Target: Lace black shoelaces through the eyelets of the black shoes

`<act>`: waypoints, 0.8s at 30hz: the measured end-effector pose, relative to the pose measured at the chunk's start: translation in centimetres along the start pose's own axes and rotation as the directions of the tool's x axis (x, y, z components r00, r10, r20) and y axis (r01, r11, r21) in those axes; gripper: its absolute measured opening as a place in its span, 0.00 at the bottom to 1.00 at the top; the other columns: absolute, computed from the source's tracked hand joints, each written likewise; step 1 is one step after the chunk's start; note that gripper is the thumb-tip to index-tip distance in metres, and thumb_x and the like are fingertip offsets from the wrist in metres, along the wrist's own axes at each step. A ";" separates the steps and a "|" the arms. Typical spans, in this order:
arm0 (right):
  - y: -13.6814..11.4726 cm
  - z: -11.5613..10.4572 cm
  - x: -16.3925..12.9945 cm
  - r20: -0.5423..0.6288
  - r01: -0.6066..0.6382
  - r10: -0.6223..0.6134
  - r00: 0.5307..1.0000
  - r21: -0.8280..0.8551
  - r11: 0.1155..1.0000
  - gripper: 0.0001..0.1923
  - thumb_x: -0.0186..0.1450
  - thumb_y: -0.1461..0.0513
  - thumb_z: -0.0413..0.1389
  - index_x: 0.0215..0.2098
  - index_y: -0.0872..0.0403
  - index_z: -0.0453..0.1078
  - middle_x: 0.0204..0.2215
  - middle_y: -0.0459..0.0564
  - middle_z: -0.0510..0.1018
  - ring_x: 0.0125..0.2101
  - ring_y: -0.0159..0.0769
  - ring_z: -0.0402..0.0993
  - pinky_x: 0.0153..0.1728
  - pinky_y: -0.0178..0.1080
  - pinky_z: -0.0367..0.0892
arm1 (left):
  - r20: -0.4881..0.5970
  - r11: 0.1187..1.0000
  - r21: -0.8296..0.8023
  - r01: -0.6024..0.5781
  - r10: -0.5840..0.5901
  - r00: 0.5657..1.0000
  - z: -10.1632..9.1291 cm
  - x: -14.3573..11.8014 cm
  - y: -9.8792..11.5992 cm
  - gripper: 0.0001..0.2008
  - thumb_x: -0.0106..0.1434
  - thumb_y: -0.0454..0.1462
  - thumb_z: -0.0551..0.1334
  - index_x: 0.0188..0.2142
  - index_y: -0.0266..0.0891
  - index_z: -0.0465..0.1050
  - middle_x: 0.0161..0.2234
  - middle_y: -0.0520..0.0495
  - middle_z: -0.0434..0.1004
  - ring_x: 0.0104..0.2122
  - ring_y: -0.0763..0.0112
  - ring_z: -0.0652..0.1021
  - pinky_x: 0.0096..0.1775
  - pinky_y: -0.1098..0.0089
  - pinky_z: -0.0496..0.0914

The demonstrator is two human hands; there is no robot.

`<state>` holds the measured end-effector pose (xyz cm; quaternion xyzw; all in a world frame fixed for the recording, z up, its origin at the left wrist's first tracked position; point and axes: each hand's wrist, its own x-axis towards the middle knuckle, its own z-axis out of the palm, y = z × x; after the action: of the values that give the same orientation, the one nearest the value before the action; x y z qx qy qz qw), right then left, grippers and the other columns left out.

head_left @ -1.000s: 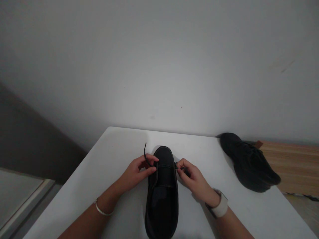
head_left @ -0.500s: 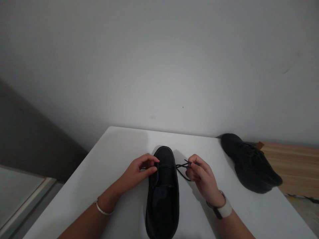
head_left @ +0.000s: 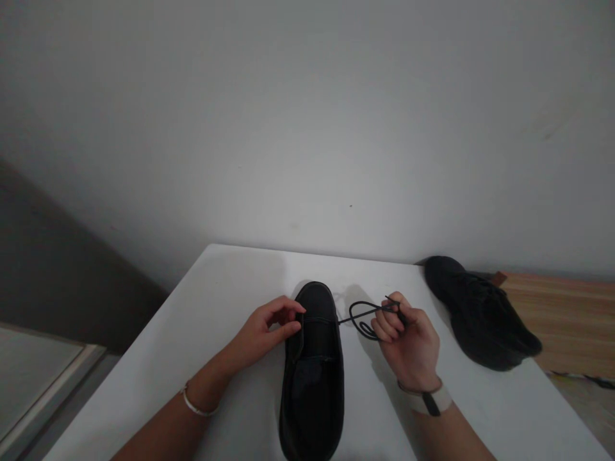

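A black shoe [head_left: 312,397] lies on the white table with its toe pointing away from me. My left hand [head_left: 269,330] pinches the left edge of its upper between thumb and forefinger. On the other side, my right hand [head_left: 408,336] is closed on a black shoelace [head_left: 364,314]. The lace runs from the shoe's right side, loops in the air and ends at my fingers. A thin strand crosses the upper near the toe.
A second black shoe [head_left: 480,314], with laces, lies at the table's right edge. The white table [head_left: 230,282] meets a grey wall [head_left: 307,141] at the back. Beyond the table's right edge is a wood-grain panel [head_left: 567,320].
My right hand has moved right, away from the shoe, and turned, carrying the lace, which now hangs in a wider loop. My left hand has stayed on the shoe's edge.
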<state>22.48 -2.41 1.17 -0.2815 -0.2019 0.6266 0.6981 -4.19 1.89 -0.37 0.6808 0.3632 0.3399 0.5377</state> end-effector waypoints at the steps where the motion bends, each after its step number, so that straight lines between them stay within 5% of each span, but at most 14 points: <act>1: 0.0 0.0 0.0 -0.009 -0.004 0.004 1.000 0.020 1.000 0.06 0.56 0.62 0.60 0.24 0.53 0.67 0.16 0.35 0.47 0.16 0.25 0.39 0.13 0.26 0.49 | -0.001 1.000 -0.002 0.001 -0.001 1.000 0.0 0.0 0.0 0.10 0.64 0.41 0.65 0.44 0.39 0.76 0.31 0.53 0.69 0.33 0.69 0.71 0.37 0.69 0.65; 14: -1.2 -1.3 0.7 -0.140 0.065 -0.039 0.989 0.186 0.981 0.01 0.53 0.66 0.56 0.26 0.55 0.69 0.14 0.35 0.55 0.13 0.23 0.47 0.12 0.27 0.53 | -0.005 1.000 0.002 -0.008 0.008 1.000 0.0 -0.1 0.0 0.10 0.64 0.40 0.65 0.44 0.40 0.75 0.32 0.52 0.69 0.33 0.70 0.71 0.37 0.69 0.65; 24: -0.4 0.1 -0.1 0.003 0.041 -0.041 0.999 0.052 0.998 0.10 0.55 0.63 0.60 0.23 0.53 0.62 0.17 0.36 0.50 0.16 0.25 0.42 0.14 0.26 0.48 | -0.039 0.999 0.033 -0.024 0.026 0.999 0.0 -0.1 -0.1 0.09 0.64 0.40 0.65 0.43 0.40 0.76 0.32 0.51 0.71 0.33 0.69 0.73 0.37 0.68 0.67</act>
<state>22.70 -2.51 1.56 -0.2579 -0.1928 0.6176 0.7175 -4.26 1.81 -0.47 0.6871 0.3707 0.3540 0.5149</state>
